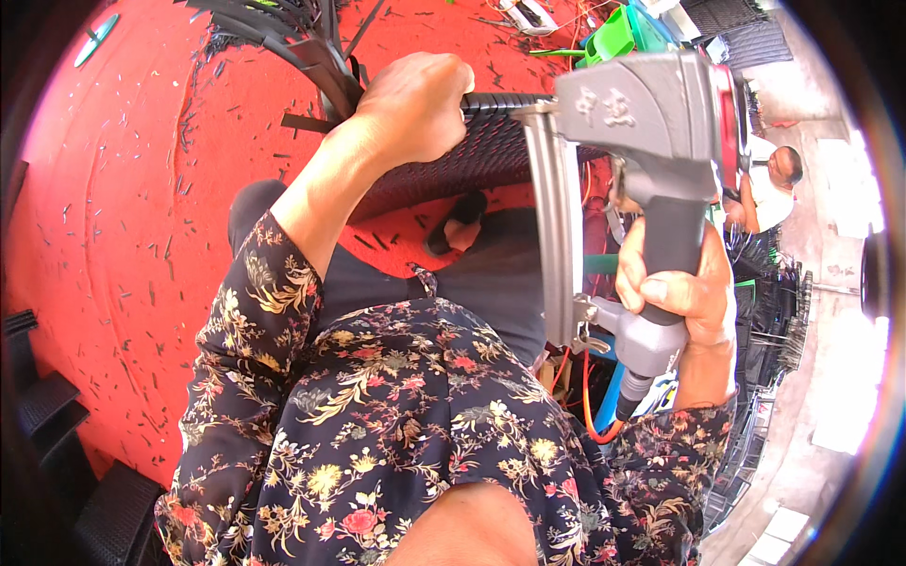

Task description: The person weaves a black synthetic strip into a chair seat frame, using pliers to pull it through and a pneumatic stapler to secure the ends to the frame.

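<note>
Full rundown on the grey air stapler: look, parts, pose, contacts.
The grey air stapler looks like cast metal, with a boxy head that has a red end, a long flat magazine running down its left side, and a dark grip. The right hand wraps the grip. An orange hose leaves the base of the handle. The nose is set against the dark woven panel, beside the left hand, which clasps the panel's top edge.

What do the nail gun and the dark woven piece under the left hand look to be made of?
Nail gun: grey cast metal by its matt sheen, with a dark, probably rubber, handle in the right hand. Woven piece: black strips, likely plastic rattan; the left hand grips its edge.
</note>
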`<state>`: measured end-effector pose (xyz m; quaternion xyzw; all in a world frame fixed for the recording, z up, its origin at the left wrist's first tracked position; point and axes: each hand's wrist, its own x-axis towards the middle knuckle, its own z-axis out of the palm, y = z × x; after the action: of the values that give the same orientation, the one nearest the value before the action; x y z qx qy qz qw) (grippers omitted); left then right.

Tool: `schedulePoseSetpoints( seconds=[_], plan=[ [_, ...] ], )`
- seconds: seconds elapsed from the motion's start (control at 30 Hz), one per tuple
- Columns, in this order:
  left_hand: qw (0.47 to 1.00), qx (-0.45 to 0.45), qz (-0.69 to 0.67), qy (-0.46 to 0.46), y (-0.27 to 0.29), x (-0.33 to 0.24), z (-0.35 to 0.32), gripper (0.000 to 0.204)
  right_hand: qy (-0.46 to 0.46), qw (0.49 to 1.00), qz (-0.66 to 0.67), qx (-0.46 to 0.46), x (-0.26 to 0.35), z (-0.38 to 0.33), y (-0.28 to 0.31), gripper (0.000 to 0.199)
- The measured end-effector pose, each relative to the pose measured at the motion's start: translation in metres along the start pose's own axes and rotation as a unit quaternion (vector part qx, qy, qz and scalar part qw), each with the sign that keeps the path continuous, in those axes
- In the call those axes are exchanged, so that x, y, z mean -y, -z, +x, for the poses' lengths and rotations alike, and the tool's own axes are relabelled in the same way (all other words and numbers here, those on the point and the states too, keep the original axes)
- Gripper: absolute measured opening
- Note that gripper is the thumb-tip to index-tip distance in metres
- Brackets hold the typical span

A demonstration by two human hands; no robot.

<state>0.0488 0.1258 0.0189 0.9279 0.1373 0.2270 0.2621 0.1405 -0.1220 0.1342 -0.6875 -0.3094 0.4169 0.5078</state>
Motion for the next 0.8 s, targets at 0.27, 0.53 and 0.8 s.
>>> schedulePoseSetpoints(
  seconds=[0.27,0.53,0.8],
  plan=[
    [0.998,-0.065,0.004,-0.017,-0.008,-0.004,-0.005,0.020,-0.032,0.998,-0.051,0.032,0.015,0.022,-0.014,0.042],
    [0.999,-0.019,0.012,0.025,-0.001,-0.014,-0.006,0.023,-0.017,0.999,-0.022,0.023,0.016,0.028,-0.015,0.043],
    [1.000,-0.018,0.012,0.018,-0.004,-0.016,-0.008,0.025,-0.045,0.995,-0.084,0.038,0.023,0.028,-0.013,0.036]
  ],
)
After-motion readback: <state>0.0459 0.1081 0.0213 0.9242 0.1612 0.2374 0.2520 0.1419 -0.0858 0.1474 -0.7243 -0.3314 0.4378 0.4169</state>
